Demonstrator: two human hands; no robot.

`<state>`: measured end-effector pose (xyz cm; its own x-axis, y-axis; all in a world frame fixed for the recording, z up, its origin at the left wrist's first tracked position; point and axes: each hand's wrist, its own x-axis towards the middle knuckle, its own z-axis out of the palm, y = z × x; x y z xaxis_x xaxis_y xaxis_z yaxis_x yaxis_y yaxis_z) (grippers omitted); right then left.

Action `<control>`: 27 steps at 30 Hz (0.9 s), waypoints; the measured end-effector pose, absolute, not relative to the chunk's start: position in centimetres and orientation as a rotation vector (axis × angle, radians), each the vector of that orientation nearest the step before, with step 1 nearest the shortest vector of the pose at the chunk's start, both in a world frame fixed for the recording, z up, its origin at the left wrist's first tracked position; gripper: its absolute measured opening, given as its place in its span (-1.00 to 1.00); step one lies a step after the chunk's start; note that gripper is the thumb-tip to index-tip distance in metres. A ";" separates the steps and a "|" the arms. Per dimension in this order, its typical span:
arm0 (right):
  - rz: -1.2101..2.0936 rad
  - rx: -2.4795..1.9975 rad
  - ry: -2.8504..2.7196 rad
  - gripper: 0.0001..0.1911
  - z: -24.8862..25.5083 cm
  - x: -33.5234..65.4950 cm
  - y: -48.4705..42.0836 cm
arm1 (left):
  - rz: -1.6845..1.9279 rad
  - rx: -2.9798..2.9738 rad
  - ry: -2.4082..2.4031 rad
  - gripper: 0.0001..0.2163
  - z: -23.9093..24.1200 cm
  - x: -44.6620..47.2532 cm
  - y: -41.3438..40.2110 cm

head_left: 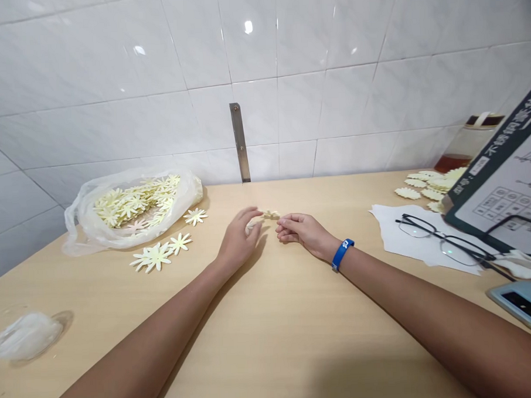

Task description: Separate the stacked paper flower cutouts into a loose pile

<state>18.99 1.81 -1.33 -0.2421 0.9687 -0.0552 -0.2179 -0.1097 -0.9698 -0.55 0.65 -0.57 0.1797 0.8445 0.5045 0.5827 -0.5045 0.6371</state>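
- Left hand point(240, 240) and right hand point(302, 229), frame centre, pinch together on one small pale-yellow paper flower cutout point(270, 214).
- Remaining: clear plastic bag of flower cutouts point(134, 205), upper left, looks largely full.
- Judged done: stacked flower cutouts point(427, 183), upper right, a smaller pile.
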 end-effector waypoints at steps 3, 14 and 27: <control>1.467 -1.002 -1.247 -0.87 -1.7 18.5 1.7 | 1.043 2.191 1.241 -0.75 -0.7 -0.1 0.4; 0.339 -1.177 -2.295 -0.37 -2.1 17.7 0.2 | 0.570 2.346 1.717 -0.64 -1.4 -1.9 1.8; 0.338 -0.919 -2.203 -0.69 -2.2 18.0 0.5 | 0.793 2.309 1.364 -0.73 -0.5 -1.2 1.0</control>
